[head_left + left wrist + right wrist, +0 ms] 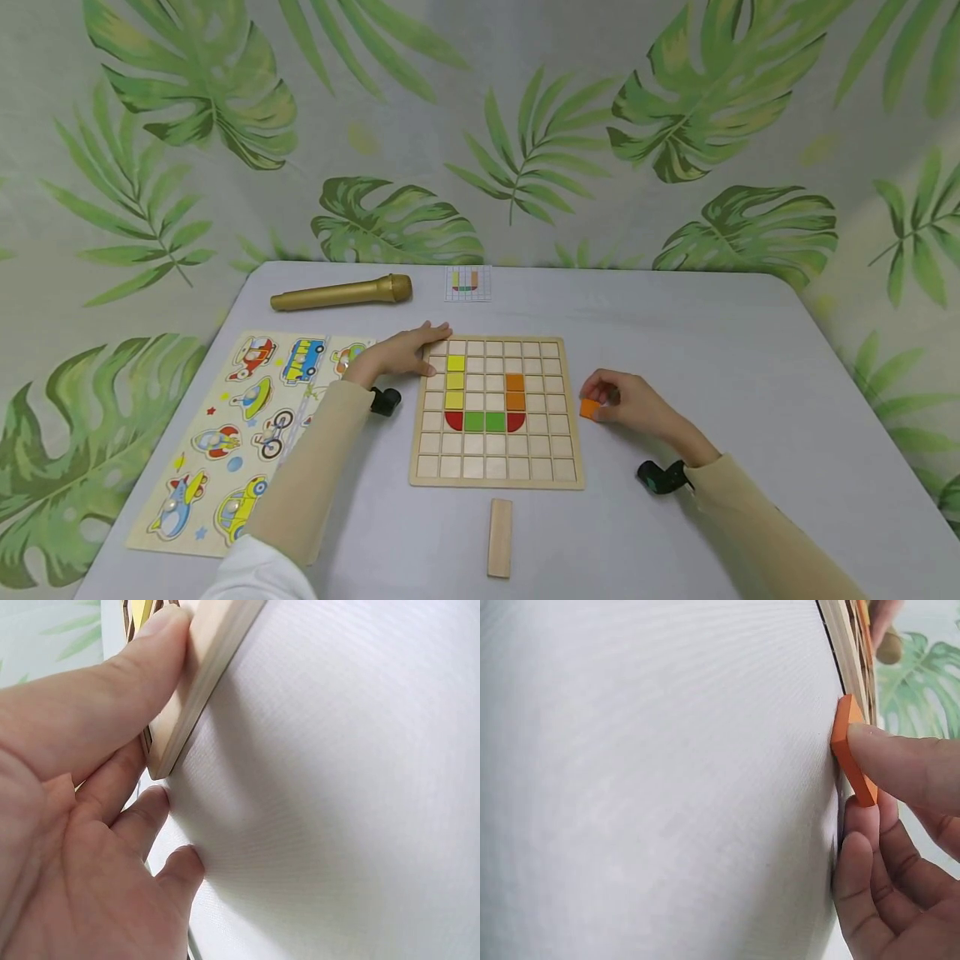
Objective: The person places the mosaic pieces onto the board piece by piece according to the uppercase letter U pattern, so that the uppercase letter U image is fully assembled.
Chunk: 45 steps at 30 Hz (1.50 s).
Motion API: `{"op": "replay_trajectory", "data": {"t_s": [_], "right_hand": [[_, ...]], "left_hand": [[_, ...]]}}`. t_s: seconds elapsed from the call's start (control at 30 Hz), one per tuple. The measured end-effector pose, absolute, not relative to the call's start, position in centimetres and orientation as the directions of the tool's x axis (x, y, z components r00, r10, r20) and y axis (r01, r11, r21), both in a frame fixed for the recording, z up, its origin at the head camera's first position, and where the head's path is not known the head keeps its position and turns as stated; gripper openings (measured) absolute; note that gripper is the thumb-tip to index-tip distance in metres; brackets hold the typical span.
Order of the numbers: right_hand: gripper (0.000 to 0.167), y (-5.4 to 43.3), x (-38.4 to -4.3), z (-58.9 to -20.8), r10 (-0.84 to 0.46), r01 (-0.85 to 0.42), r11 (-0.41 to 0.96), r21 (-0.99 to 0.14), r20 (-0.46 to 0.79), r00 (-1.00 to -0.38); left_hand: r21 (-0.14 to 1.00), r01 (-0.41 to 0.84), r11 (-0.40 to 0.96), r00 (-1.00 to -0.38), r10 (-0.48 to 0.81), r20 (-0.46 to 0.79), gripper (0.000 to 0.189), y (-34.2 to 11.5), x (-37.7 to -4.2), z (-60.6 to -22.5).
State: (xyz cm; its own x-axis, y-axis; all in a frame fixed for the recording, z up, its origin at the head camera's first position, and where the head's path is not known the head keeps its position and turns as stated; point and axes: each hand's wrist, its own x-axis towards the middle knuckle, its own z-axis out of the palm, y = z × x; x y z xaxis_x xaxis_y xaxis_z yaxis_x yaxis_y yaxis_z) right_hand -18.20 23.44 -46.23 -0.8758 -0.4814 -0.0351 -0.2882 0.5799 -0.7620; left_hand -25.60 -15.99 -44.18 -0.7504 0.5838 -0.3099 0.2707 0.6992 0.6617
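Observation:
A wooden grid board (497,483) lies flat on the table. In its cells sit three yellow tiles (455,381), two orange tiles (515,392), two green tiles (484,421) and two rounded red tiles (516,422), forming a U. My left hand (397,354) rests at the board's upper left corner; in the left wrist view its thumb (142,664) presses on the rim, with the other fingers beside the edge. Just right of the board, my right hand (626,404) pinches a loose orange square tile (853,754) between thumb and fingers, close to the tabletop.
A small pattern card (468,284) with a coloured U lies behind the board. Left of it is a gold toy microphone (341,293). A picture peg puzzle (217,408) lies under my left forearm. In front of the board is a plain wooden strip (499,538).

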Motion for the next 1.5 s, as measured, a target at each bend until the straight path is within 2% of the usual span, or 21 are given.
{"op": "replay_trajectory", "data": {"t_s": [0.3, 0.57, 0.9, 1.07, 1.5], "right_hand": [[0.020, 23.5, -19.3, -45.7, -0.495, -0.167, 0.499, -0.850, -0.122, -0.860], [0.019, 21.5, -21.4, -45.2, -0.439, -0.079, 0.447, -0.891, -0.141, -0.887], [0.013, 16.9, -23.3, -45.1, -0.428, -0.133, 0.478, -0.868, -0.098, -0.898], [0.010, 15.1, -24.1, -45.2, -0.446, -0.203, 0.522, -0.828, -0.062, -0.893], [0.005, 13.0, -24.5, -45.0, -0.510, -0.325, 0.603, -0.728, -0.038, -0.859]], "left_hand": [[0.663, 0.264, 0.700, -0.752, 0.580, -0.314, 0.074, -16.0, -25.7, -44.2], [0.662, 0.281, 0.694, -0.745, 0.593, -0.305, 0.074, -16.0, -25.5, -44.0], [0.673, 0.282, 0.684, -0.742, 0.600, -0.299, 0.074, -15.8, -25.4, -44.0], [0.678, 0.280, 0.679, -0.740, 0.603, -0.298, 0.074, -15.8, -25.3, -43.8], [0.663, 0.286, 0.692, -0.745, 0.595, -0.300, 0.075, -16.0, -25.3, -44.0]]}}
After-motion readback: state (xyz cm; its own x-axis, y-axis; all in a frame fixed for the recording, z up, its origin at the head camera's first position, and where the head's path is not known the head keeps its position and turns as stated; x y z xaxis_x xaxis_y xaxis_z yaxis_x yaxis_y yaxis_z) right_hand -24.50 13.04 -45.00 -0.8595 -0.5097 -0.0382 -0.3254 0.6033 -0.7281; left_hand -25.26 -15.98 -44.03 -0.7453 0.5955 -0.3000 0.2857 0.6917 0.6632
